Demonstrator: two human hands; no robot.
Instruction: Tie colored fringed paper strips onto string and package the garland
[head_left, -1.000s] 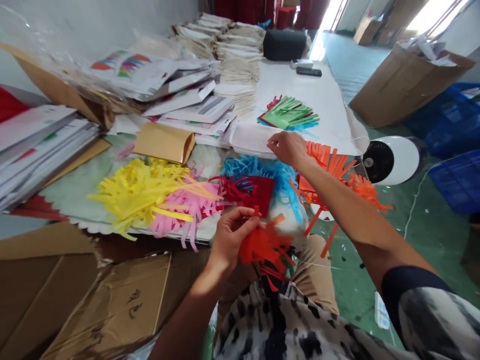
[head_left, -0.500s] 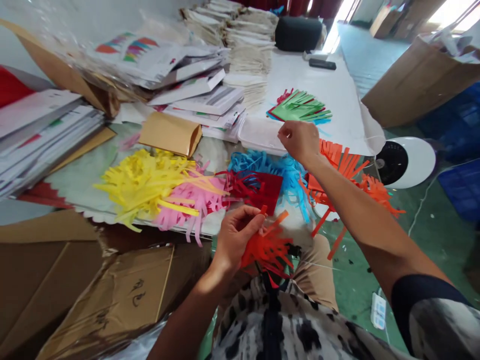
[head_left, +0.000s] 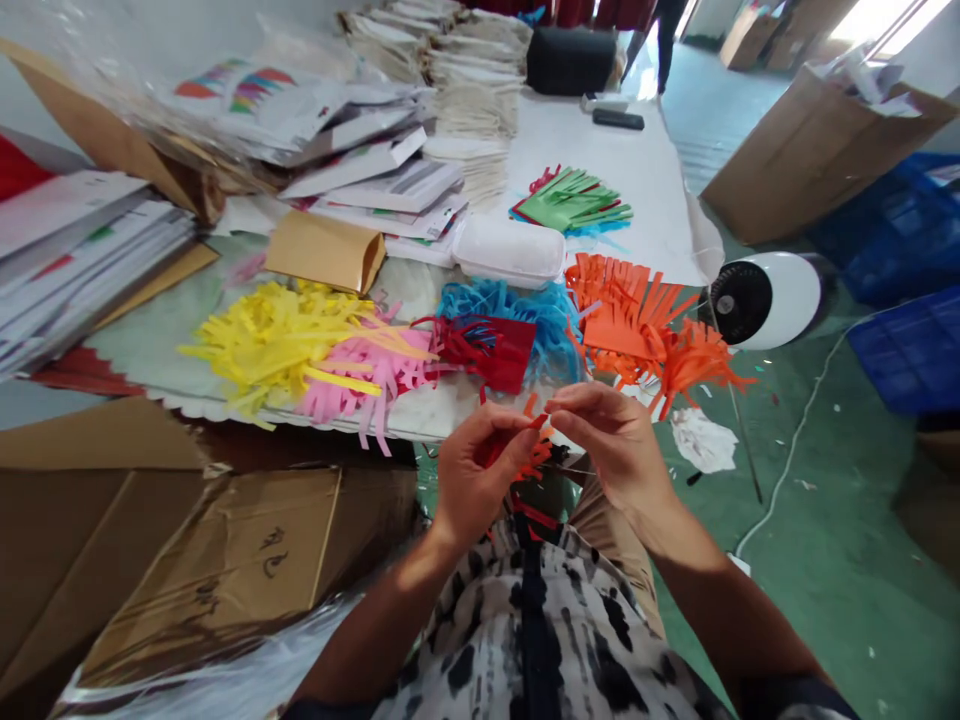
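Observation:
My left hand (head_left: 487,465) is closed, pinching an orange-red paper tassel (head_left: 534,460) by its rolled end. Its fringe hangs down, mostly hidden behind my fingers. Close by on the right, my right hand (head_left: 611,430) has thumb and forefinger pressed together at the tassel's rolled tip. Whatever thin thing it may hold is too small to make out. Along the table's near edge lie fringed paper piles: yellow (head_left: 277,345), pink (head_left: 375,365), dark red (head_left: 502,350), blue (head_left: 555,310) and orange (head_left: 637,320).
Behind the fringes stand a white plastic box (head_left: 510,250) and a brown paper packet (head_left: 322,250). Green fringed paper (head_left: 574,205) lies farther back. Stacked white packets (head_left: 375,170) fill the left. A white fan (head_left: 772,300) is at right; cardboard boxes (head_left: 225,570) sit below left.
My right hand has come back from the white plastic box to my left hand at the tassel. The tassel is raised slightly, and the view has shifted a little.

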